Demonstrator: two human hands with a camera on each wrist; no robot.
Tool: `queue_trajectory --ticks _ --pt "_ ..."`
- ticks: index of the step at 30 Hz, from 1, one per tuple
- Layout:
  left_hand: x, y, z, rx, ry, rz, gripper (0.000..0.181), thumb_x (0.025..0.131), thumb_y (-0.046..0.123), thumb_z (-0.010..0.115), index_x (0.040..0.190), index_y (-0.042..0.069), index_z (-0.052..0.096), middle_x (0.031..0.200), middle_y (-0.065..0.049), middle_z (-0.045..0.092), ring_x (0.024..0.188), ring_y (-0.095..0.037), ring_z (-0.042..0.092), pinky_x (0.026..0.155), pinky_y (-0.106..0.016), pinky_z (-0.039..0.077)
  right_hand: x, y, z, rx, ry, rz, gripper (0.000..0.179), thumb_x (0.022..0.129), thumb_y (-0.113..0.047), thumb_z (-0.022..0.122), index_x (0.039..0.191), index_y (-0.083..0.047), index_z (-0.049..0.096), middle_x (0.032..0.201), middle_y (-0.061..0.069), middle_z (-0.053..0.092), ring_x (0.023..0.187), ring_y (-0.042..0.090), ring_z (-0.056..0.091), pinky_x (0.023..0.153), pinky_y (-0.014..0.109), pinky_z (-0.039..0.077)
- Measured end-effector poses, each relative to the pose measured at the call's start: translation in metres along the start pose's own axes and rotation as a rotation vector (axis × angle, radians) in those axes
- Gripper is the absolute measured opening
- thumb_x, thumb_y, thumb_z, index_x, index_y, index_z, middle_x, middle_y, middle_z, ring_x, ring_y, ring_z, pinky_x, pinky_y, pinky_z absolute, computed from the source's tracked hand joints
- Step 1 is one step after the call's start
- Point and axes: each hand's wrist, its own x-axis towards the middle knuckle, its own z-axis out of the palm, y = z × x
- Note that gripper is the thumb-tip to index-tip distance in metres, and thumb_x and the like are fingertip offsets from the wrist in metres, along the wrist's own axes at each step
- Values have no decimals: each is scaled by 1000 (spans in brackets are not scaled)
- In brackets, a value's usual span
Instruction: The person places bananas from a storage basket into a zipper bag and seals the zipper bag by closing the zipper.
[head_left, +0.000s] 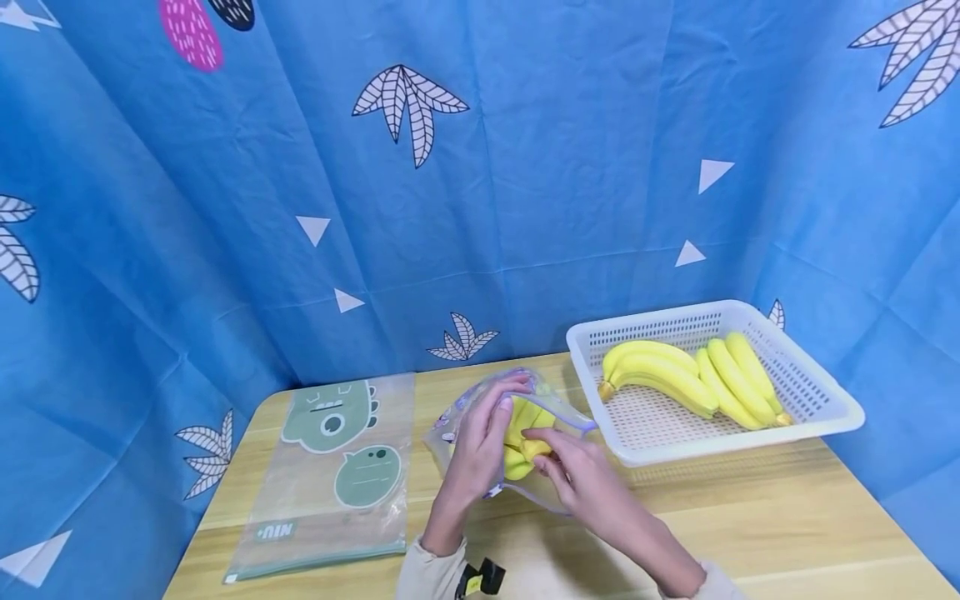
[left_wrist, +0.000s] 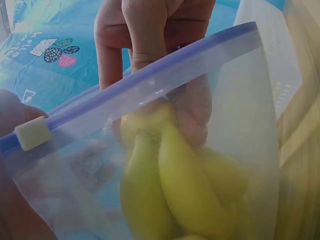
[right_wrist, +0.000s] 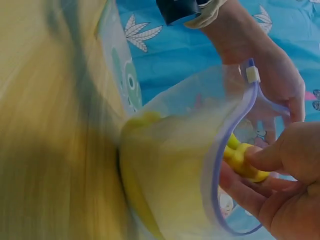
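A clear zip bag [head_left: 459,410] with a purple zip strip and a white slider [left_wrist: 33,133] stands open on the table. My left hand [head_left: 480,437] holds it by the mouth, close to the slider. My right hand [head_left: 588,483] reaches in through the opening and pinches the stem end of a bunch of yellow bananas [left_wrist: 187,175]. Most of that bunch lies inside the bag, stem up, showing through the cloudy plastic. In the right wrist view, thumb and fingers meet around the stem [right_wrist: 245,162] at the bag's mouth.
On the right, a white perforated basket [head_left: 637,457] contains more bananas [head_left: 660,379]. A flat zip bag [head_left: 322,500] with green dinosaur prints lies at the left. Blue patterned cloth [head_left: 540,183] hangs behind the wooden table [head_left: 735,517].
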Motion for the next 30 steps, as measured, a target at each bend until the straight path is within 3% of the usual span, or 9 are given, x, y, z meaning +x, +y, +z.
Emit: queue_trajectory --ticks 6,13,15,17,21,24,27,30 --pt "-5 -6 -6 -2 -58 -42 36 105 4 37 128 5 65 145 -1 59 142 -23 46 121 -45 30 -1 3 1 103 -40 84 29 93 0 71 121 -3 66 102 6 74 80 13 72 68 23 59" --pt "-19 -15 -19 51 -208 -50 47 105 15 49 152 11 46 162 -6 39 151 -33 29 119 -63 22 -3 11 9 122 -17 82 28 91 3 73 117 -2 67 96 7 75 78 12 73 68 20 59" --pt "-24 -18 -24 71 -214 -71 47 106 21 52 152 14 46 163 -8 36 152 -33 28 117 -66 22 -4 14 13 138 11 82 28 89 5 73 116 -1 66 95 8 75 78 14 74 69 20 59" --pt "-32 -24 -33 111 -177 -108 44 107 24 53 150 13 49 161 -12 39 150 -35 30 115 -68 24 -5 17 21 173 40 82 29 88 8 73 115 0 66 95 9 75 78 18 75 70 21 60" --pt "-50 -39 -52 226 -6 -252 35 107 26 55 138 10 60 154 -16 46 146 -39 37 115 -68 26 -6 19 35 236 93 109 28 87 9 74 113 1 67 98 12 75 80 22 76 71 21 60" --pt "-64 -47 -64 284 92 -393 35 105 27 58 133 5 62 142 -18 54 133 -39 49 108 -62 40 -7 20 45 263 122 152 28 86 8 75 112 1 69 102 13 75 82 23 77 71 21 59" --pt "-76 -50 -73 274 80 -537 39 105 31 59 129 1 60 118 -16 63 108 -32 62 91 -49 54 -8 20 54 285 150 206 28 84 9 76 110 0 69 105 14 75 84 26 77 73 21 59" --pt "-87 -51 -76 121 -5 -670 44 106 36 56 122 -5 58 97 -13 67 87 -28 67 76 -40 60 -8 19 64 305 165 266 28 83 10 77 108 1 69 104 16 74 85 29 77 73 23 60"
